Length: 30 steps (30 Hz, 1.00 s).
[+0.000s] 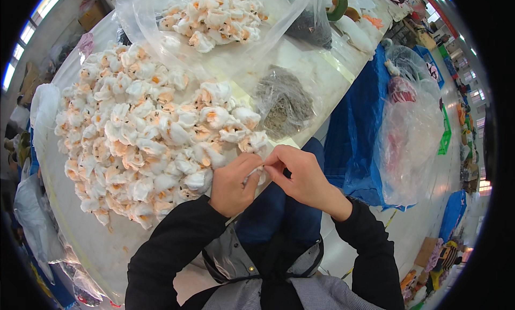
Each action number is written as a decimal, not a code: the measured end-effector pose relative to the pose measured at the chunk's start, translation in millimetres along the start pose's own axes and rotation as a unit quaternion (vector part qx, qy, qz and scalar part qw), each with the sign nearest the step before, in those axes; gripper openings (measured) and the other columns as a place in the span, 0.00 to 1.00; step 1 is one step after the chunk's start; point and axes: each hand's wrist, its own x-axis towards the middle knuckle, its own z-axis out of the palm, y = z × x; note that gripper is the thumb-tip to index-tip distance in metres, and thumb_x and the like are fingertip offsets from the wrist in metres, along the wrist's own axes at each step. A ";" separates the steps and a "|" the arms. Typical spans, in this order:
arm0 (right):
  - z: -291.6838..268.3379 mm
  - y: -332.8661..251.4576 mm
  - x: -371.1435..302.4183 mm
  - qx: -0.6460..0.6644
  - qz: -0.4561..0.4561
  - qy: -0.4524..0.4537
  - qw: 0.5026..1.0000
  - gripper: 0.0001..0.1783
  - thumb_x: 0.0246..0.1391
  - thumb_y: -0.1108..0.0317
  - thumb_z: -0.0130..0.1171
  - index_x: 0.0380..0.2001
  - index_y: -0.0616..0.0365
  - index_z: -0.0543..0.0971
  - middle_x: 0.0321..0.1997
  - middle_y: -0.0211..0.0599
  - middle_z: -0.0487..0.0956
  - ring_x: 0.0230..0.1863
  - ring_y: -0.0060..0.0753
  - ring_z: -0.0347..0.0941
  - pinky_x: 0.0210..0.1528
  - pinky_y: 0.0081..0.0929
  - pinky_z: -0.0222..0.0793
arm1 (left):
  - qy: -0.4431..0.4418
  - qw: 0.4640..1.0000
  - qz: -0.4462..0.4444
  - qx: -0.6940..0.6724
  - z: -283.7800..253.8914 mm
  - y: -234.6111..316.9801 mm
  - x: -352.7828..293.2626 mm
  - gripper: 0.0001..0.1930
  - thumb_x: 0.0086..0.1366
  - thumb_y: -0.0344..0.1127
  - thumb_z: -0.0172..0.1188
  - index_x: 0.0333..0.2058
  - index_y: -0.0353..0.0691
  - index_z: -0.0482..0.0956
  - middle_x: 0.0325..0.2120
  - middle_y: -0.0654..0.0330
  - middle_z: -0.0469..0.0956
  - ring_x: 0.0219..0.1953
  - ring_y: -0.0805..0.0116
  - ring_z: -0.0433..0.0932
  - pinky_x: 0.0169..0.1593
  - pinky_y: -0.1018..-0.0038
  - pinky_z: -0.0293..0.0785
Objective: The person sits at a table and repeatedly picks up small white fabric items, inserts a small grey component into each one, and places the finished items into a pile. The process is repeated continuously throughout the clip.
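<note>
My left hand (235, 184) is closed, with a small white fluffy piece (254, 174) pinched between thumb and fingers. From the other side, the thumb and forefinger of my right hand (301, 175) pinch together at the end of this piece; whether they grip the piece itself or something finer is too small to make out. Both hands meet at the table's near edge, above my lap. Beside my left hand spreads a big pile of white and pale orange fluffy plush pieces (139, 122), several with dark specks.
A clear bag of grey-brown loose material (284, 103) lies on the white table (332, 68) just beyond my hands. Farther back are another heap of plush pieces (217, 17) in clear plastic and a dark bag (311, 28). Right of the table stands a blue-lined container (354, 133) with plastic-wrapped goods.
</note>
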 end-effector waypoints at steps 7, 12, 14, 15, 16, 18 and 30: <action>0.2 1.2 6.7 -0.020 -0.008 -0.016 1.000 0.07 0.59 0.77 0.65 0.36 0.61 0.75 0.30 0.44 0.78 0.34 0.51 0.78 0.37 0.41 0.74 | -0.007 1.000 -0.029 0.007 1.1 0.6 -0.9 0.10 0.64 0.22 0.61 0.45 0.36 0.81 0.44 0.51 0.83 0.40 0.45 0.85 0.39 0.63 0.82; 4.4 7.3 8.8 0.014 0.037 -0.029 0.999 0.06 0.60 0.77 0.65 0.36 0.62 0.76 0.29 0.44 0.79 0.32 0.44 0.79 0.36 0.37 0.75 | -0.009 0.999 -0.036 0.013 0.6 -1.7 -1.7 0.10 0.64 0.23 0.61 0.45 0.37 0.81 0.44 0.51 0.83 0.39 0.44 0.85 0.39 0.62 0.82; 0.8 9.3 10.5 0.015 0.041 -0.044 0.998 0.05 0.62 0.78 0.65 0.36 0.65 0.77 0.31 0.42 0.81 0.30 0.33 0.82 0.36 0.30 0.77 | -0.008 0.999 -0.032 0.020 1.4 -3.7 -1.1 0.10 0.64 0.23 0.61 0.45 0.37 0.81 0.44 0.51 0.83 0.39 0.44 0.84 0.39 0.61 0.81; -0.9 8.8 11.6 0.026 0.047 -0.052 0.997 0.05 0.62 0.78 0.65 0.36 0.64 0.77 0.31 0.42 0.81 0.31 0.33 0.82 0.36 0.30 0.77 | -0.005 0.999 -0.026 0.022 2.1 -4.5 -0.8 0.10 0.64 0.23 0.61 0.45 0.37 0.81 0.44 0.51 0.83 0.39 0.44 0.84 0.39 0.61 0.81; -2.7 7.6 12.4 0.036 0.052 -0.060 0.996 0.05 0.62 0.78 0.65 0.36 0.64 0.77 0.31 0.42 0.81 0.31 0.33 0.82 0.36 0.30 0.77 | -0.003 1.000 -0.019 0.023 2.4 -5.2 -1.8 0.10 0.64 0.23 0.62 0.45 0.37 0.81 0.44 0.51 0.83 0.39 0.43 0.84 0.39 0.61 0.81; -2.5 8.3 11.7 0.038 0.051 -0.066 0.996 0.05 0.63 0.78 0.65 0.36 0.64 0.77 0.31 0.42 0.81 0.31 0.33 0.82 0.36 0.30 0.77 | -0.008 1.000 -0.014 0.023 2.9 -6.6 -2.2 0.11 0.64 0.23 0.62 0.45 0.37 0.81 0.44 0.51 0.82 0.39 0.43 0.84 0.39 0.61 0.81; 8.4 11.5 5.6 0.010 0.003 -0.025 1.000 0.08 0.60 0.76 0.66 0.36 0.60 0.75 0.30 0.44 0.80 0.33 0.50 0.79 0.36 0.40 0.74 | -0.010 1.000 -0.017 0.014 2.9 -5.3 -3.2 0.11 0.64 0.22 0.61 0.45 0.37 0.80 0.44 0.51 0.82 0.37 0.44 0.84 0.37 0.62 0.81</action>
